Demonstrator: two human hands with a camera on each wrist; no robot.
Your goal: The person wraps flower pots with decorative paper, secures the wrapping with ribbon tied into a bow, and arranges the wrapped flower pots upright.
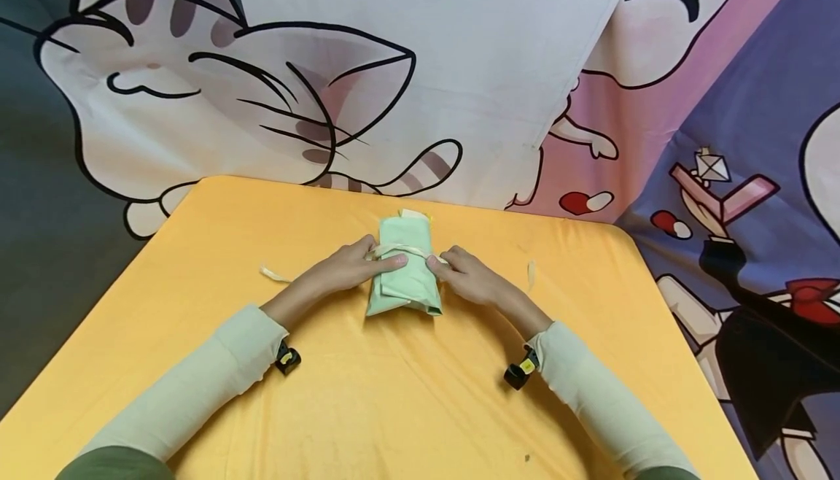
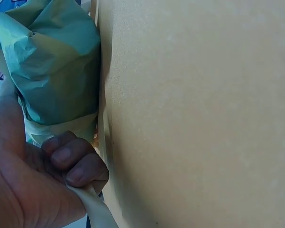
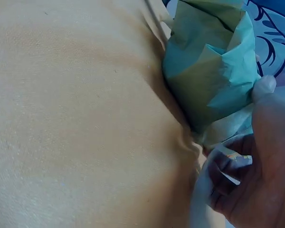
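Note:
A package wrapped in pale green paper (image 1: 408, 287) lies on the yellow-covered table, its folded flap facing up. Across its upper half runs a cream ribbon (image 1: 403, 248). My left hand (image 1: 348, 265) is at the package's left side, thumb on the paper; in the left wrist view its curled fingers grip the ribbon (image 2: 99, 211), whose tail trails away. At the opposite side is my right hand (image 1: 471, 276), its thumb against the paper edge. The right wrist view shows the ribbon (image 3: 199, 194) running into that hand's curled fingers, with the package (image 3: 209, 71) just beyond.
The yellow tablecloth (image 1: 394, 407) spreads round the package. One ribbon end (image 1: 274, 274) lies left of the left forearm, another (image 1: 531, 274) beyond the right one. Cartoon-printed curtains (image 1: 485, 86) hang behind the table's far edge. A dark speck (image 1: 527, 458) lies near the front.

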